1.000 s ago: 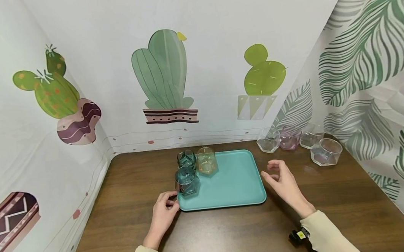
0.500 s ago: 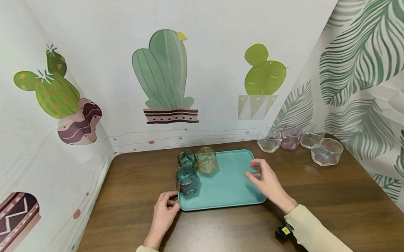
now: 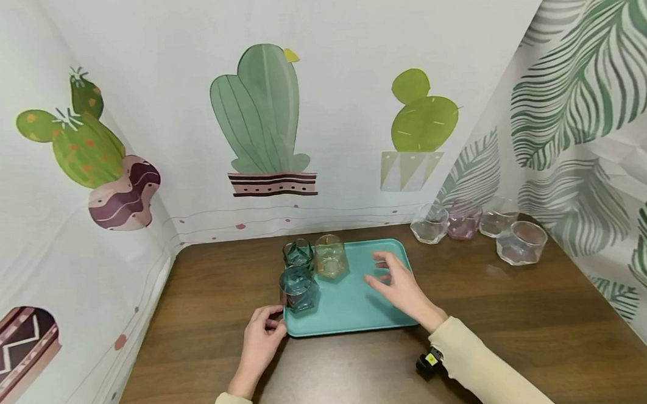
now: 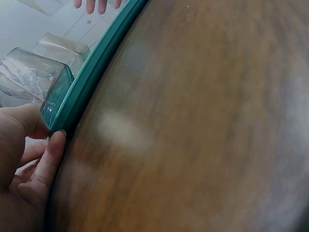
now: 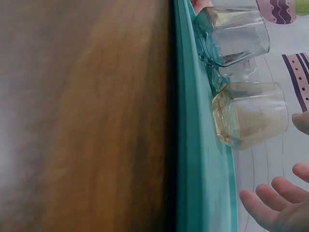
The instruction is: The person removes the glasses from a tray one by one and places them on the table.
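A turquoise tray (image 3: 357, 313) lies on the wooden table. On its left side stand a blue glass (image 3: 299, 290), a dark green glass (image 3: 298, 254) behind it, and a yellowish glass (image 3: 331, 258). My left hand (image 3: 260, 339) holds the tray's near left corner; in the left wrist view a fingertip (image 4: 59, 137) lies against the outside of the rim. Over the right half of the tray, my right hand (image 3: 400, 288) hovers with fingers spread and nothing in it. The right wrist view shows its fingers (image 5: 273, 195) apart from the yellowish glass (image 5: 251, 115).
At the back right of the table (image 3: 505, 314) stand a clear glass (image 3: 430, 225), a pink glass (image 3: 463, 222) and two more clear glasses, the nearest (image 3: 521, 243) toward the right edge. Printed cloth (image 3: 346, 103) hangs behind and at both sides.
My right hand has moved left, from beside the tray's right edge to over the tray. My left hand stays at the corner, and the glasses have not moved.
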A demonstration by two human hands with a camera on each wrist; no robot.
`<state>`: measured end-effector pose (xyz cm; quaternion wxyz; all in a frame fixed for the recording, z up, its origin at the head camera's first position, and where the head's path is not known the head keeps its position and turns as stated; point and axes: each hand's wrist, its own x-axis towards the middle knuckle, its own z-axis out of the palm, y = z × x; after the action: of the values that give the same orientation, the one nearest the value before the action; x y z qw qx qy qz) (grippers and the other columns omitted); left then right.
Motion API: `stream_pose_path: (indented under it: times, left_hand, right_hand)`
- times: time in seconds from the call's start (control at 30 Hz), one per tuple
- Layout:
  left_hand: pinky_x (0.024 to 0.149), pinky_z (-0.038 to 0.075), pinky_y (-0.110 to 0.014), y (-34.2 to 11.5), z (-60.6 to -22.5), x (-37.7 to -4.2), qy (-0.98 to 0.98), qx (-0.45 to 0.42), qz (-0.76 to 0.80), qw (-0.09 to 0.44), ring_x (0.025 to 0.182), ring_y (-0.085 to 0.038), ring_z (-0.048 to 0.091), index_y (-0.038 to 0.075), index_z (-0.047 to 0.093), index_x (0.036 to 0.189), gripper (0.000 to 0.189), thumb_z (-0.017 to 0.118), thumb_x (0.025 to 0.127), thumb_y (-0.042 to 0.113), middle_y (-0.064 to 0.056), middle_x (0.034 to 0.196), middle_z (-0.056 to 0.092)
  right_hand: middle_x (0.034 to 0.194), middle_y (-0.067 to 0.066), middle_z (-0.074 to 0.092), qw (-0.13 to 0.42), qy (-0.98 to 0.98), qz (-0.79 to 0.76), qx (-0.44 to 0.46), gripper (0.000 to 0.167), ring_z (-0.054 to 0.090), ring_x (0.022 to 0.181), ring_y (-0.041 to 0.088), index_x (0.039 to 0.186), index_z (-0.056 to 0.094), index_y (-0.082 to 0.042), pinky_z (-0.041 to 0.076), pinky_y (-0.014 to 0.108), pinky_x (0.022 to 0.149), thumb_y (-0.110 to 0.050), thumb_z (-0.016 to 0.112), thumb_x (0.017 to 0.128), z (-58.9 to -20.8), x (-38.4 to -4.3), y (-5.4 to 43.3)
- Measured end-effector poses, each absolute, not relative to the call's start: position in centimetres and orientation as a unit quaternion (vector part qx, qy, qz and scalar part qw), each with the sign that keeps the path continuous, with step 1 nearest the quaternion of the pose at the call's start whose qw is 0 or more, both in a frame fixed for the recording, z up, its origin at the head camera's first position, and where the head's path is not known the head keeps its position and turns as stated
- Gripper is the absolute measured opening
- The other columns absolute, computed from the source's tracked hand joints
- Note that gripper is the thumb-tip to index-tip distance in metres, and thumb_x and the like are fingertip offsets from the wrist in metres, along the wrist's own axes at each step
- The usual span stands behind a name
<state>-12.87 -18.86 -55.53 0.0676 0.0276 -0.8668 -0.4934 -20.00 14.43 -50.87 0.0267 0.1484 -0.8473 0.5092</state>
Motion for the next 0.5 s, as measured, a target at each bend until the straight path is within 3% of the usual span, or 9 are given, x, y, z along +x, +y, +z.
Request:
stream_pose_path:
  times: [0.5]
  left_hand:
    - [0.07, 0.055, -0.021, -18.9, -55.5, -12.8, -0.868, 0.029, -0.491, 0.068, 0.083, -0.01, 0.066, 0.004, 0.073, 0.12, 0.034, 0.068, 0.087, 0.0, -0.012, 0.122, 0.065]
  right_hand:
    - [0.151, 0.018, 0.05, -0.012, -0.852, 0.502, 0.149, 0.069, 0.055, 0.132, 0.037, 0.151, 0.046, -0.002, 0.053, 0.048, 0.102, -0.026, 0.078, 0.094, -50.4, -22.3, 10.8]
